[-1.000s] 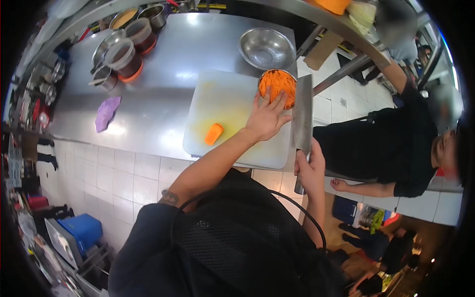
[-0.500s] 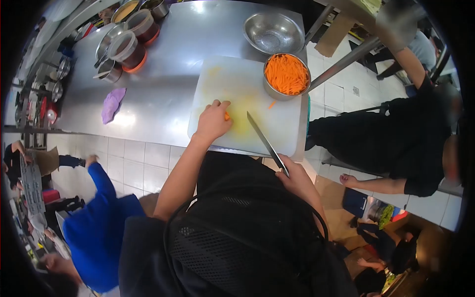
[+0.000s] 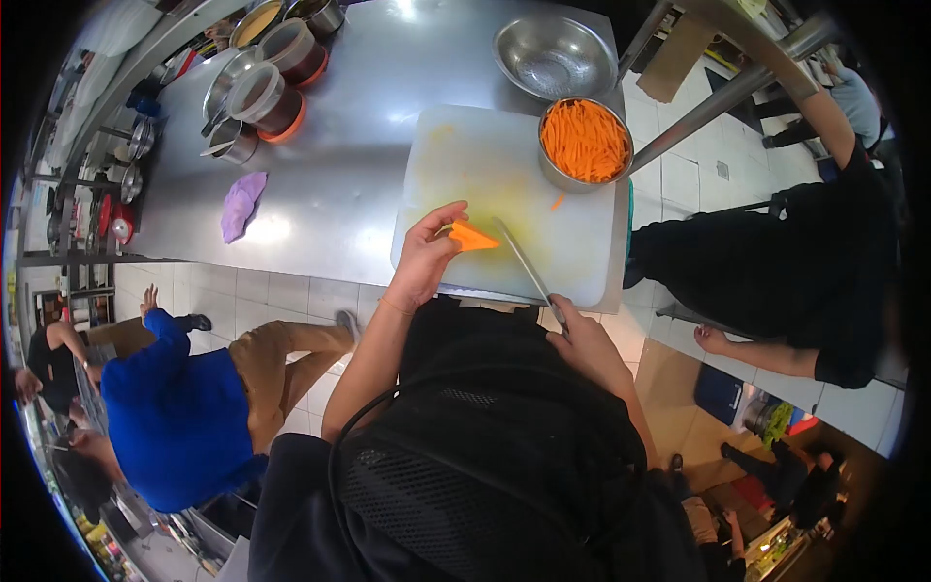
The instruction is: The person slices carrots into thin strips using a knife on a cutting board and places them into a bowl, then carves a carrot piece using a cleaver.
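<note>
Here's the left hand (image 3: 427,260) now, thumb and fingers pinched on the carrot piece (image 3: 473,238), its tapered end aimed at the knife (image 3: 527,262). Half a second ago that hand was cupped over the carrot on the board — now the piece shows plainly between the fingertips, turned up in the grip. So the cutting looks paused, I'd say, for handling the piece.

The right hand (image 3: 585,339) is wrapped round the knife's handle, well apart from the left, blade slanting over the cutting board (image 3: 441,175). Carrot and blade sit very close; whether they touch, I can't tell.

Farther out, a steel bowl (image 3: 545,173) heaped with carrot strips (image 3: 585,141) stands at the board's far right corner, one stray strip (image 3: 557,203) just beside it. A second ago the left hand was on that heap; it's well away now. Beyond sits a wide metal bowl (image 3: 514,68); off left on the bench (image 3: 339,194), a crumpled purple cloth (image 3: 244,207).
</note>
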`<state>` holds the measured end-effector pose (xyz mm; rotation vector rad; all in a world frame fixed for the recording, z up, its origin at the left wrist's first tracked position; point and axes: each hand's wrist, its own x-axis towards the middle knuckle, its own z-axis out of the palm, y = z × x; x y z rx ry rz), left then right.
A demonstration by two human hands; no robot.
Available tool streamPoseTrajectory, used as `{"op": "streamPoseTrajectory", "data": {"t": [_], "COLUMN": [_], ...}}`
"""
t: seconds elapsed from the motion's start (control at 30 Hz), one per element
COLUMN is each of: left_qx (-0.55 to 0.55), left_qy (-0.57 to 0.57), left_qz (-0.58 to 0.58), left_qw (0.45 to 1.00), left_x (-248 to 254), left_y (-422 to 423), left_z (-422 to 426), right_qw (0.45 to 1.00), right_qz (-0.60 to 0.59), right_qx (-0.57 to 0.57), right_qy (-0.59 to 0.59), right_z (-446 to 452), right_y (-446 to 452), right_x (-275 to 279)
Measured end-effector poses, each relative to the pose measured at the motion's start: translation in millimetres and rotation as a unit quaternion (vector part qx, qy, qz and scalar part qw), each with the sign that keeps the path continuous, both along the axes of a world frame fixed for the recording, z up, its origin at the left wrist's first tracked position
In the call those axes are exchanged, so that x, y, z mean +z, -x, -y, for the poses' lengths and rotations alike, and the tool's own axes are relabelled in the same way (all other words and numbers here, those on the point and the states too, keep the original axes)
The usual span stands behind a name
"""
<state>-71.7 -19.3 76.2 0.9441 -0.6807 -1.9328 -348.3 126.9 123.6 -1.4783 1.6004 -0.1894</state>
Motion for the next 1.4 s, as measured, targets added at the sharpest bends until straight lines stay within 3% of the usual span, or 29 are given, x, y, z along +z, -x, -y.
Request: {"op": "streamPoseTrajectory", "data": {"t": [0.07,0.1,0.13,0.17,0.2,0.3,0.47,0.7,1.23,1.4], "left_qx": [0.005,0.004,0.003,0.004,-0.007,0.021,-0.006,0.007,0.020,0.024], "left_qy": [0.123,0.120,0.253,0.375,0.359,0.400,0.382,0.368,0.396,0.408], "left_qz": [0.095,0.092,0.246,0.389,0.439,0.451,0.427,0.409,0.422,0.418], "left_qw": [0.988,0.988,0.936,0.841,0.824,0.797,0.820,0.835,0.815,0.811], "left_x": [-14.1,-25.5,-39.0,-52.3,-53.4,-55.8,-52.5,-53.2,-59.8,-56.5], "left_y": [6.6,5.9,5.1,4.0,2.8,0.5,-7.8,-11.3,-13.9,-15.9], "left_z": [-3.5,-6.3,-9.5,-12.9,-19.7,-24.7,-25.6,-30.4,-28.6,-28.6], "right_qw": [1.000,0.999,0.999,0.998,0.995,0.997,1.000,0.999,0.996,0.998], "right_qz": [-0.018,-0.037,-0.041,-0.015,0.012,0.016,-0.003,-0.049,-0.067,-0.017], "right_qx": [-0.020,-0.036,-0.035,-0.054,-0.073,-0.062,-0.008,0.017,0.035,0.011], "right_qy": [0.001,0.002,0.000,0.030,0.062,0.046,0.010,-0.001,-0.038,0.060], "right_z": [-0.7,-2.2,-3.0,-2.6,0.6,3.8,17.7,21.0,20.9,41.3], "right_y": [-1.7,-1.6,-2.0,-3.6,-5.8,-13.4,-32.8,-49.8,-59.0,-81.0], "right_x": [-10.0,-15.2,-18.9,-22.1,-22.2,-3.1,40.8,54.9,38.8,-0.3]}}
